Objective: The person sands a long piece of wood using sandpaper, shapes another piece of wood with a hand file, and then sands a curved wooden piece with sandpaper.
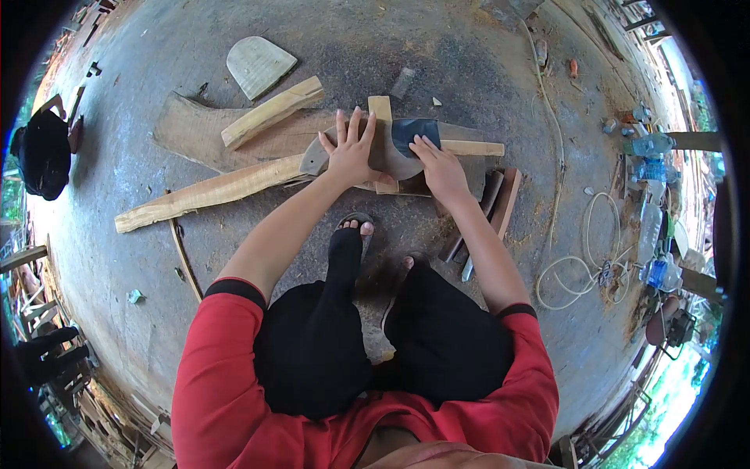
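Observation:
My left hand (349, 154) lies with its fingers spread on a flat, grey-brown rounded wooden piece (315, 158). My right hand (440, 167) presses on a dark sheet (414, 131), its fingers close together at the sheet's lower right edge. The sheet rests on the right part of the rounded piece. A short light wood block (380, 108) passes upright between my hands, partly covered by the piece. A pale wood strip (476, 148) sticks out to the right, beyond the sheet. What lies under both palms is hidden.
A long pale stick (205, 192), a wide plank (181, 131) and a short beam (273, 111) lie to the left. A rounded board (258, 66) is farther back. Brown bars (508, 202), a coiled hose (566, 283) and plastic bottles (661, 273) are at the right.

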### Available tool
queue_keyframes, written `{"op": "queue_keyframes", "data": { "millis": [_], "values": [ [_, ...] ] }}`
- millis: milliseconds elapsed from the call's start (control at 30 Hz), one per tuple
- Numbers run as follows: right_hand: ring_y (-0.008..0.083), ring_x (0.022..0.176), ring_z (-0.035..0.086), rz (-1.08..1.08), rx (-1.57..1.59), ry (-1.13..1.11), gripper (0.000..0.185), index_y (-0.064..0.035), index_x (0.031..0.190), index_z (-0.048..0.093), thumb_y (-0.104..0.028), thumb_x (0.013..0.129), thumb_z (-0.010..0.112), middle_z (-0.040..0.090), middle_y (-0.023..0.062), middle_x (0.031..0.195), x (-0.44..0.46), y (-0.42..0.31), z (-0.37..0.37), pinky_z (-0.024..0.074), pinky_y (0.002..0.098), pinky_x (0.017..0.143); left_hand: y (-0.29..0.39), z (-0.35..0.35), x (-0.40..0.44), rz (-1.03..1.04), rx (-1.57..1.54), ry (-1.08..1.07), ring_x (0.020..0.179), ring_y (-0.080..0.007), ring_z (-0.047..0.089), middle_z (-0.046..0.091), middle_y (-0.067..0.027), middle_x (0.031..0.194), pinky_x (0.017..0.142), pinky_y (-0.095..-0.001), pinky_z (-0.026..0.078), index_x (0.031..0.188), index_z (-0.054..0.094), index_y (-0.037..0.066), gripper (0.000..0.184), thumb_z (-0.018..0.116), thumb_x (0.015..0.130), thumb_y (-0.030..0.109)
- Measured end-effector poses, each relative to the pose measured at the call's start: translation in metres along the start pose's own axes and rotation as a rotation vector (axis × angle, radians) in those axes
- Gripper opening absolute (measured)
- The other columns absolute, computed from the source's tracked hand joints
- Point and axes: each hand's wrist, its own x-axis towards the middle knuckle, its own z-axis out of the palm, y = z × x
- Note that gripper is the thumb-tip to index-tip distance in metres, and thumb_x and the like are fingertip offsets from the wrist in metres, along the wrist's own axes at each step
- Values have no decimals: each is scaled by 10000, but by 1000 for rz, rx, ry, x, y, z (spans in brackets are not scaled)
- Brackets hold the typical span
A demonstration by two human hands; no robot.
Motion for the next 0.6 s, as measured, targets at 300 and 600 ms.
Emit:
{"op": "queue_keyframes", "data": {
  "millis": [300,600],
  "values": [
    [225,1162,458,361,252,-349,322,-70,1173,511,-117,881,384,490,105,1250,56,-8,-8,376,418,919,-1,3,0,28,-16,45,1323,-395,28,156,-129,1415,899,-732,75,1399,134,121,1315,722,355,664],
    [226,1172,452,105,109,-15,331,-51,1152,522,-84,857,376,493,122,1244,19,1,2,365,409,949,-4,3,1,12,-11,9,1332,-369,15,126,-104,1432,926,-709,60,1402,138,157,1279,732,383,652]
  ]
}}
